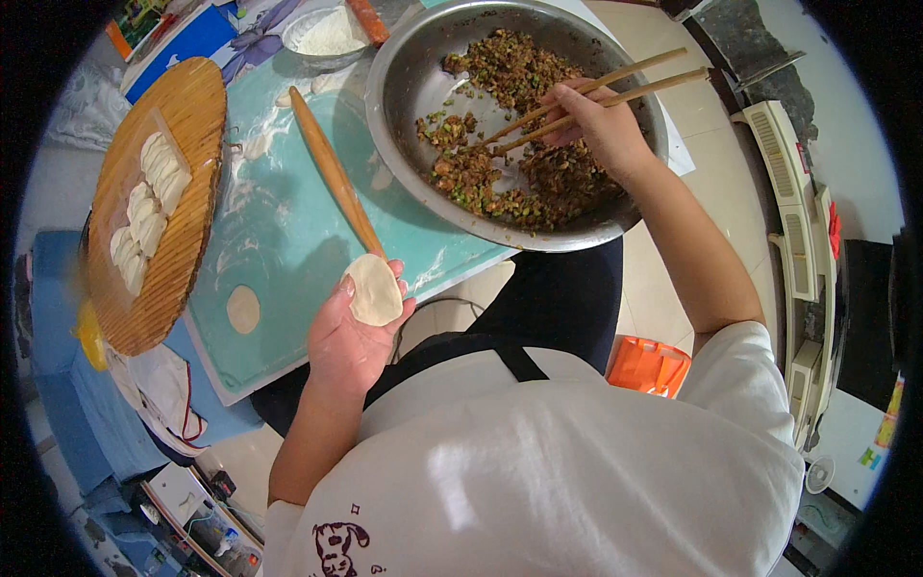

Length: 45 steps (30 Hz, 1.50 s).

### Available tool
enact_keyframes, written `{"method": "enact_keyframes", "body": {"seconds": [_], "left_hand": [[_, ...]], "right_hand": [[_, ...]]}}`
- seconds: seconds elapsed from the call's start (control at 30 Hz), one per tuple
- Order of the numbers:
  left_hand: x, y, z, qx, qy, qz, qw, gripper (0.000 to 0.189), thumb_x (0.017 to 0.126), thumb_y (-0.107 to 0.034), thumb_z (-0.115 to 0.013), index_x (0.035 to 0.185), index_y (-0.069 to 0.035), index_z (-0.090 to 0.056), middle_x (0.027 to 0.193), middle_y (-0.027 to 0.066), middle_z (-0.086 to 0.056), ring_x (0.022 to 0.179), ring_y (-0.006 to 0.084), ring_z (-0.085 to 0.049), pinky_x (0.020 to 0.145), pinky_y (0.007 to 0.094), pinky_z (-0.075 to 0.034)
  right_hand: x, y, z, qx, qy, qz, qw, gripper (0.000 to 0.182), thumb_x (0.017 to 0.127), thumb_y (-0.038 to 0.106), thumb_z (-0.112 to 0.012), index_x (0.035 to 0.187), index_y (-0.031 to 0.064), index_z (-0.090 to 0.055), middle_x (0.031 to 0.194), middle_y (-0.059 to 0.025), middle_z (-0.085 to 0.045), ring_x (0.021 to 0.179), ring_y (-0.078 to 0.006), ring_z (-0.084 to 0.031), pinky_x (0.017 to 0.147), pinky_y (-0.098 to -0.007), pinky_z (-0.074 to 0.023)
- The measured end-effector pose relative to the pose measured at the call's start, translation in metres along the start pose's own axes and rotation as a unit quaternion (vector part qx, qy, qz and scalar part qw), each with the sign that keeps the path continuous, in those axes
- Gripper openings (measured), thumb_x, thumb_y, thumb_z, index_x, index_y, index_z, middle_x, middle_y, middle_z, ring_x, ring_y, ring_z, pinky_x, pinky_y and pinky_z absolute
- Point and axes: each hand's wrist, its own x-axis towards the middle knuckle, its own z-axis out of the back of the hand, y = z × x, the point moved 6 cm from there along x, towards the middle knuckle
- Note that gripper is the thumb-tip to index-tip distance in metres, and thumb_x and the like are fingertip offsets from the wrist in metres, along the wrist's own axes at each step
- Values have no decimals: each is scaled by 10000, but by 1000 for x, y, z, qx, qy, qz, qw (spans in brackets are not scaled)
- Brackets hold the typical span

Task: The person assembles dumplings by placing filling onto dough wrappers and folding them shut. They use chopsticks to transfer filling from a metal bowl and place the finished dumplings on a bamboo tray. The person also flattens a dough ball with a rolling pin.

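Observation:
A round dough wrapper (374,291) lies across the fingers of my left hand (353,339), which is palm up at the table's near edge. My right hand (593,130) grips a pair of wooden chopsticks (634,81). Their tips dip into chopped filling (465,169), brown with green bits, inside a wide steel basin (395,155). Just beyond my left hand, a tapered wooden rolling pin (332,166) rests on the flour-dusted green mat (288,209). Another dough wrapper (243,309) lies flat on the mat to the left.
At the left stands a round slatted wooden board (195,130) with several folded dumplings (148,209) on a clear sheet. A bowl of flour (326,34) sits at the back beside the basin. An orange bag (649,366) is on the floor at right; a blue sofa (86,411) is at left.

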Motion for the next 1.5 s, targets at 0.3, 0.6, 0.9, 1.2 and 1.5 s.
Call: {"method": "enact_keyframes", "body": {"seconds": [0.3, 0.6, 0.9, 1.2, 1.5], "left_hand": [[-2, -3, -4, -12, -8, -35, 999, 447, 851, -259, -424, 1217, -10, -367, 1238, 196, -425, 1124, 305, -442, 912, 415, -399], [-1, 2, -8, -12, 18, -26, 999, 468, 872, -276, -389, 1237, 16, -354, 1261, 193, -404, 1165, 293, -410, 939, 412, -387], [13, -10, -50, 4, 44, -43, 998, 445, 889, -228, -334, 1241, 44, -327, 1288, 224, -366, 1194, 311, -378, 981, 430, -331], [58, -5, -98, -45, 39, -41, 997, 420, 914, -257, -306, 1221, 27, -344, 1233, 186, -432, 1159, 304, -409, 999, 456, -297], [66, -4, -115, -23, 85, -45, 995, 418, 931, -285, -252, 1258, -29, -302, 1260, 95, -390, 1142, 232, -405, 967, 400, -344]], "right_hand": [[-12, 1, -18, 63, 17, -53, 996, 276, 882, 233, -465, 864, -28, -554, 725, -112, -576, 587, -193, -609, 533, -266, -515], [-30, 8, -20, 114, 23, -63, 991, 280, 872, 240, -463, 850, -26, -547, 686, -102, -554, 543, -194, -596, 497, -263, -511], [-33, 3, 20, 242, -74, -78, 964, 273, 891, 243, -422, 867, -8, -528, 668, -105, -551, 547, -197, -589, 508, -276, -512], [-91, 61, 3, 221, -153, 146, 952, 226, 881, 212, -455, 886, -1, -533, 704, -83, -559, 581, -194, -559, 545, -293, -505], [-153, 113, -68, -310, 43, 508, 803, 128, 742, 75, -573, 856, 17, -560, 768, -120, -556, 658, -276, -566, 570, -358, -484]]}}
